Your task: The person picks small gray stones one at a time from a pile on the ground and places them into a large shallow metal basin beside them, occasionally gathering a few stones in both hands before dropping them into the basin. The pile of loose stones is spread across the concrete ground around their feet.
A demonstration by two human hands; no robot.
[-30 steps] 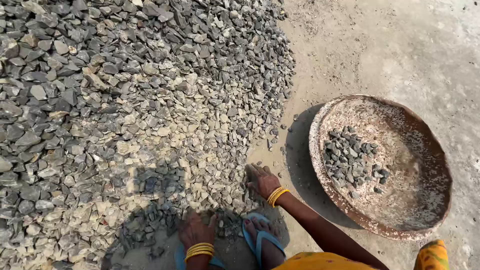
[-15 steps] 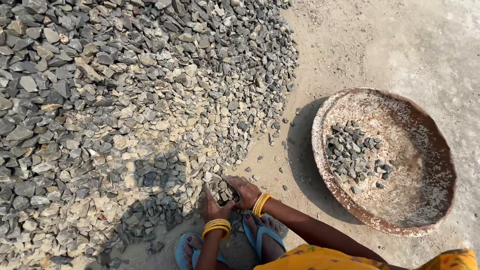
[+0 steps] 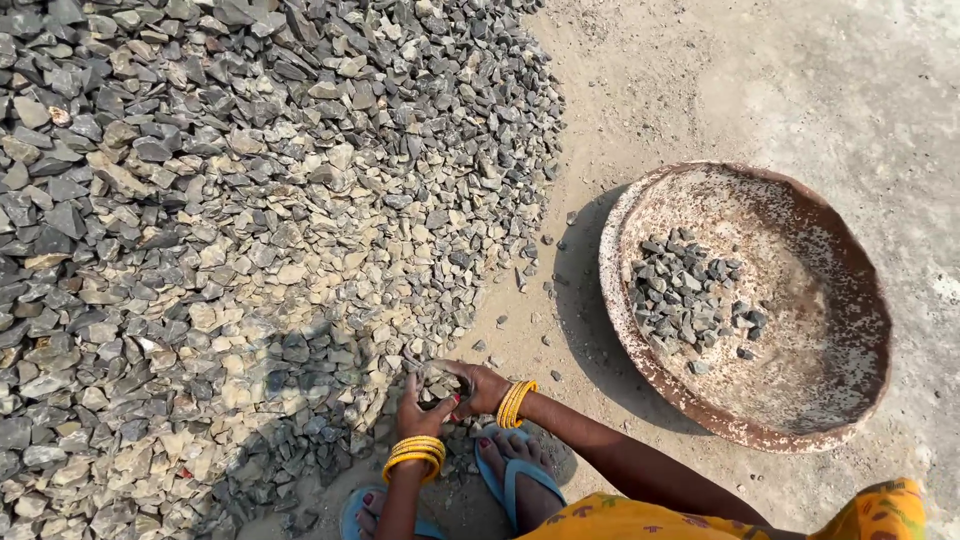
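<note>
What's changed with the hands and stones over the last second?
The left hand and right hand, apart and flat on the gravel pile a second ago, came together and now cup a scoop of stones. The rusty pan and its stones look unchanged.

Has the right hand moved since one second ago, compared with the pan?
Yes. The right hand moved away from the round pan, toward the left hand, cupping stones.

head view, steeply down, near hands (image 3: 440, 395), gravel pile (image 3: 250, 220)
</note>
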